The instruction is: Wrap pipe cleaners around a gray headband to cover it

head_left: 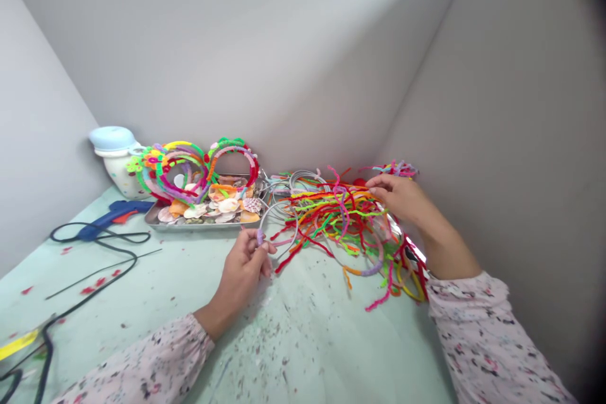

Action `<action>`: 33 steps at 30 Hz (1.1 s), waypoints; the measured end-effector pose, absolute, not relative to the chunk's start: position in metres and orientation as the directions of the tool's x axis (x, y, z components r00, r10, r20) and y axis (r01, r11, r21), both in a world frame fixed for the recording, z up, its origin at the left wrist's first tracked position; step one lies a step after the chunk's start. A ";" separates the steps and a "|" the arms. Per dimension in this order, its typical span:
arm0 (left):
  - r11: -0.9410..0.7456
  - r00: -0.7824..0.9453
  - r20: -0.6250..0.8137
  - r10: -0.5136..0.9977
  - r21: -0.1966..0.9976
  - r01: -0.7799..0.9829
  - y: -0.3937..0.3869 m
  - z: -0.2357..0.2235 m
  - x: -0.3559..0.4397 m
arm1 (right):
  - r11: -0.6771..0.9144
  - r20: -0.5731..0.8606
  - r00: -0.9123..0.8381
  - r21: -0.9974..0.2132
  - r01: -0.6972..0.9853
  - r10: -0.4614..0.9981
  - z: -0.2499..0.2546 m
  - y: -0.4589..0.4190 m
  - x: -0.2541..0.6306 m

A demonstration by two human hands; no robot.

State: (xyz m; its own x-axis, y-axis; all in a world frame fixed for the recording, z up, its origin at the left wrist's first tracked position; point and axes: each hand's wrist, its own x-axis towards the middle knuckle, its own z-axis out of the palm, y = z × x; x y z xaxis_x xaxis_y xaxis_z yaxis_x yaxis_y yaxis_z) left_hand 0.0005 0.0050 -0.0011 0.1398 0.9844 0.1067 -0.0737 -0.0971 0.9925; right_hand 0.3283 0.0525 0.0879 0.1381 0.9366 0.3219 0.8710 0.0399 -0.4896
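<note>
My left hand is closed around one end of a thin metal headband. A short purple wrapping covers the headband's end at my fingertips, and its bare hoop rises toward the pile. My right hand reaches over the far right side of a tangled heap of colourful pipe cleaners. Its thumb and index finger pinch at an orange-red strand there; the other fingers are partly hidden. Several bare metal headbands lie behind and under the heap.
A metal tray holds seashells, with wrapped, decorated headbands standing on it. To the left are a blue glue gun, its black cord and a white jar with a pale blue lid. Grey walls enclose the table.
</note>
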 end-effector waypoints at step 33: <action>-0.130 0.094 0.129 0.987 0.992 0.002 0.004 -0.001 -0.001 | 0.156 0.213 0.122 -0.919 0.362 0.969 0.101 0.044 0.308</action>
State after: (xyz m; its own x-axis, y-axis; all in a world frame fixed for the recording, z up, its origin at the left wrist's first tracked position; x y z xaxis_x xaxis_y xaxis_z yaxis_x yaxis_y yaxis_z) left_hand -0.0014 0.0041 -0.0008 0.0945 0.9871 0.1289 0.0021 -0.1296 0.9916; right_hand 0.3081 0.0441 0.1014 0.1222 0.9694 0.2131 0.3617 0.1564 -0.9191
